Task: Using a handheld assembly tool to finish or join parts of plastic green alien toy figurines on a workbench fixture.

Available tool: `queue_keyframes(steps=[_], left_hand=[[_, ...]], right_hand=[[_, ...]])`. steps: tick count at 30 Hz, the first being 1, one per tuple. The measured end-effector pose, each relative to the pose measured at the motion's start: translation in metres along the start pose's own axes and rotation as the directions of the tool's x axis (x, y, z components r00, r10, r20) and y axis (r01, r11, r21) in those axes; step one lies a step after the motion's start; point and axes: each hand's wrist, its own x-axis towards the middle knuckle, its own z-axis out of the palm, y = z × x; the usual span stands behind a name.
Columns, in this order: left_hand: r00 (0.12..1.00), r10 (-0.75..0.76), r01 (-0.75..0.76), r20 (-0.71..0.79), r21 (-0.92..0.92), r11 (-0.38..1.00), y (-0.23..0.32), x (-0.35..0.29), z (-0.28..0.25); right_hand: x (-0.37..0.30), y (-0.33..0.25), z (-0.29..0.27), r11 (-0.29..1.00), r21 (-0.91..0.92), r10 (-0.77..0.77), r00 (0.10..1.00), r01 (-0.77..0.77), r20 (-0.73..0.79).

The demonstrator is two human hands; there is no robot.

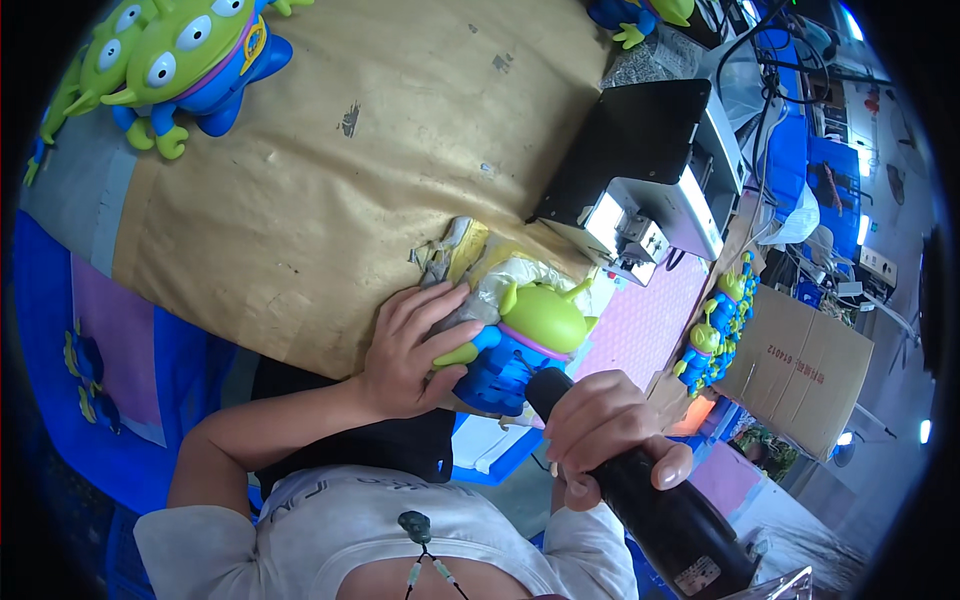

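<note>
A green-headed alien toy figure (pixel 510 375) with a blue body and purple collar lies tilted at the near edge of the work table. Its head rests against a crumpled wad of yellow and whitish wrapping (pixel 500 270). My left hand (pixel 415 345) grips it from the left, thumb along the green arm and fingers reaching onto the wrapping. In my right hand (pixel 615 430) is a black cylindrical tool that looks like an electric screwdriver (pixel 690 530). Its narrow nose points at the figure's blue body, and I cannot tell whether it touches. Whatever fills the nose is hidden.
Several matching toy figures (pixel 190 60) stand at the far left, with more (pixel 715 330) along the right. A black and white machine (pixel 640 180) stands beyond my hands on the brown-covered table (pixel 330 200). A cardboard box (pixel 800 365) sits at right, blue bins (pixel 180 370) at left.
</note>
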Motion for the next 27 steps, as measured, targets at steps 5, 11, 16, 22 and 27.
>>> queue_keyframes(steps=[5,11,16,22,27], left_hand=[[1.0,0.002,-0.003,-0.002,-0.015,1.0,0.001,0.001,0.0],[1.0,0.014,-0.014,-0.025,0.002,1.0,0.0,-0.001,0.001],[0.994,0.05,-0.056,-0.092,-0.072,0.996,0.0,0.0,0.003],[0.985,0.166,-0.165,-0.038,0.015,0.986,0.006,-0.004,0.004],[0.978,0.205,-0.201,-0.029,0.109,0.973,0.001,-0.007,0.014]], right_hand=[[0.002,0.001,-0.002,1.0,-0.009,-0.003,1.0,0.003,-0.012],[0.001,0.002,0.003,0.999,-0.047,-0.01,0.997,0.007,-0.074],[0.006,-0.005,0.02,0.982,-0.182,0.005,0.958,-0.059,-0.285],[0.036,-0.052,-0.035,0.99,-0.139,-0.086,0.852,0.015,-0.516],[0.055,-0.006,-0.106,0.896,-0.409,-0.169,0.717,-0.174,-0.676]])
